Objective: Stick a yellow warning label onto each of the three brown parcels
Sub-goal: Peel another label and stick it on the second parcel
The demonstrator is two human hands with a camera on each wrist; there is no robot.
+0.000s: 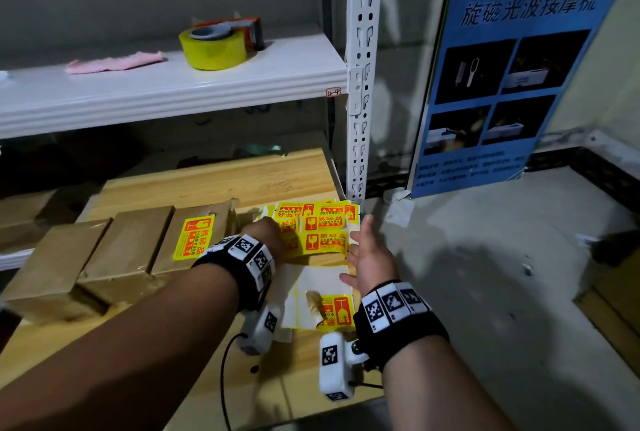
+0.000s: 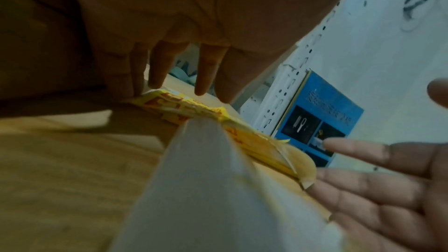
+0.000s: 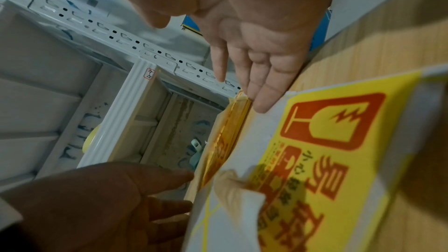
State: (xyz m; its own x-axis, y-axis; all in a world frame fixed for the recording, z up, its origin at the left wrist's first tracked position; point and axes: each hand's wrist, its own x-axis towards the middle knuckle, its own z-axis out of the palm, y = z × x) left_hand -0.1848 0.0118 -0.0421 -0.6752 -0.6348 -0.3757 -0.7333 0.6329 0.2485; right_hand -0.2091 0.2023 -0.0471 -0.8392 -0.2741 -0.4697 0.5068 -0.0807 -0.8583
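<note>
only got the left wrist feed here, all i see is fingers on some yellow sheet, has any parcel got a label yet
Observer: Yes, the head view shows one yellow label stuck on the rightmost parcel.
Operator: and the other two
Observer: Both are bare: the middle parcel and the left parcel show plain brown tops.
Operator: right hand holding anything
Observer: No. The right hand is open, fingers straight, at the right edge of the label sheets.
Operator: any labels nearer me
Observer: One remains on the white backing sheet, the near label.
</note>
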